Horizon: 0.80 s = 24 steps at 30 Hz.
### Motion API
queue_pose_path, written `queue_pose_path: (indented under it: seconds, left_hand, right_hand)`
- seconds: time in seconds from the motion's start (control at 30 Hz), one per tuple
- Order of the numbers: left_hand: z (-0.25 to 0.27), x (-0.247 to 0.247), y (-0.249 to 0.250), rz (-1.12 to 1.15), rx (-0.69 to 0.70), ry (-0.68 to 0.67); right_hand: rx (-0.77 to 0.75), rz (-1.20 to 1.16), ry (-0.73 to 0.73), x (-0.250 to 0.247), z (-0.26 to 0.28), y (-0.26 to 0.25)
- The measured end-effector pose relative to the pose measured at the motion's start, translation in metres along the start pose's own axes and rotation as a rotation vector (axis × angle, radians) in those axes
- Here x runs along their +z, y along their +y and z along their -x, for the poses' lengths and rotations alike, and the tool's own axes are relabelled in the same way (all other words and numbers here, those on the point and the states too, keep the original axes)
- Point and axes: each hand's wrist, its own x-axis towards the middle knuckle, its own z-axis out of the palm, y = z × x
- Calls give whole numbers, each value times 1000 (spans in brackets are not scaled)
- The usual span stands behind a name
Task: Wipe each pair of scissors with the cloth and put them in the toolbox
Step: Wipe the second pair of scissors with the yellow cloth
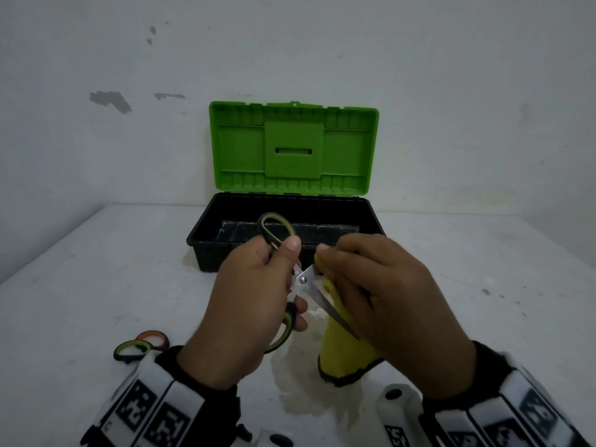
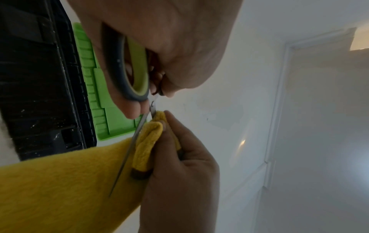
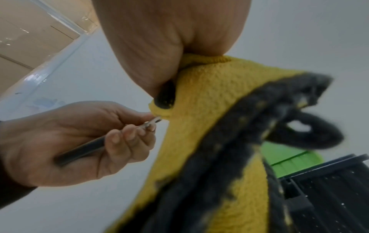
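Fingers (image 1: 292,250) on scissors (image 1: 303,280), toolbox (image 1: 206,240) open

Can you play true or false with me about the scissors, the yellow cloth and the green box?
1. The toolbox lid is open. True.
2. The left hand holds the green-handled scissors. True.
3. The yellow cloth lies flat on the table. False: the right hand grips it against a blade.
4. The scissors are closed. False: the blades are spread apart.
5. More scissors lie on the table to the left. True.
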Motion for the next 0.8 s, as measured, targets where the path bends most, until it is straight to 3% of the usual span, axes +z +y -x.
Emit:
queue_pose_path:
  seconds: [0.2,0.33,0.5,0.63,0.8]
  left_hand:
    - [-1,-4,-4,-5,10,3]
    - [-3,-4,-7,-15,22,18]
    - [-4,-9,-12,2,8,8]
    - [-4,-9,-12,12,8,9]
    - [-5,-11,-11,8,9,8]
  right_hand:
    - [-35,25,-21,7,2,-4]
    - [49,-25,65,9,-3,6]
    - [-11,20,-10,13,0,0]
    - [97,-2,116,10,-6,16]
    - [43,1,52,15,-3,2]
